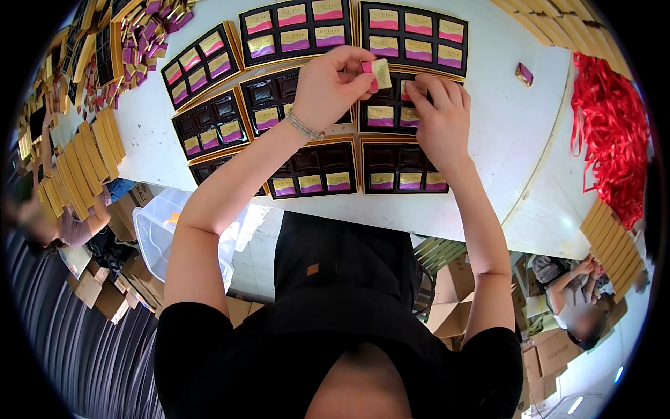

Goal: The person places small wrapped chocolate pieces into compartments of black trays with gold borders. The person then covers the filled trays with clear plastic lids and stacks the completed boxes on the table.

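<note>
My left hand pinches a pink and gold wrapped chocolate between thumb and fingertips, above the far edge of the middle-row right box. My right hand reaches over that same box. Its bent fingertips are closed on another pink and gold chocolate at the box's far middle slot. The box's near row holds purple and gold chocolates; the right-hand one is partly covered by my right hand. My left hand and forearm hide parts of the middle and near-row boxes.
Far-row boxes hold pink and purple pieces. Near-row boxes have dark far slots. A lone purple chocolate lies at right, near red ribbons. Loose chocolates are heaped far left. Stacked gold trays line the left side; other people sit at both sides.
</note>
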`<state>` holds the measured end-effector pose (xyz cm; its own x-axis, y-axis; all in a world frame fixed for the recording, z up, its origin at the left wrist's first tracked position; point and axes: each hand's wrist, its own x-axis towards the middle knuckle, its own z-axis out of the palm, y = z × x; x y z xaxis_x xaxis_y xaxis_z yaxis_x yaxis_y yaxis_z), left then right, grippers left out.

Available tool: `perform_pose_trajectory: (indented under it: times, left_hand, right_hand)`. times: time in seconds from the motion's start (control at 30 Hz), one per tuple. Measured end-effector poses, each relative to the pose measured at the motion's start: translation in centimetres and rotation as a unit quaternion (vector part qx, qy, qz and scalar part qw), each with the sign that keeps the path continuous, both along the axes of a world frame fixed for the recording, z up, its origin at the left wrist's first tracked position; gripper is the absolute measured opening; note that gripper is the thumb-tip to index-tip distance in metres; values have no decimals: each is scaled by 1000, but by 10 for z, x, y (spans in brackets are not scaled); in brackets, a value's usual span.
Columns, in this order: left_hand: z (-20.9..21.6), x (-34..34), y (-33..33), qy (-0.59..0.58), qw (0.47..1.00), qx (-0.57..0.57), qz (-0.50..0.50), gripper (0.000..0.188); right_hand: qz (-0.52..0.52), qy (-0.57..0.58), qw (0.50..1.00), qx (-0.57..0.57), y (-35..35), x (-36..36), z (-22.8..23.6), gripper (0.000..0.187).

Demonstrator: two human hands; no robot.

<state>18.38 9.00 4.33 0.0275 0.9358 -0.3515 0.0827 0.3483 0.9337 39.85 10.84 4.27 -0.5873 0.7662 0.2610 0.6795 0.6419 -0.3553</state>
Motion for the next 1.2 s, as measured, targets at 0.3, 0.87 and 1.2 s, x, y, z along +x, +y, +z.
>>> perform_pose_trajectory:
  times: [0.3,0.87,1.2]
  left_hand:
    - [10,-19,19,136,989,44,38,15]
    - [-74,-90,213,542,809,224,50,47]
    - [47,-13,98,246,920,267,-144,37]
  right_hand:
    - [-139,216,928,-270,6,-26,5,14]
    - [45,61,997,-7,1,-38,-5,30]
    - [-137,487,771,-387,88,-36,14,27]
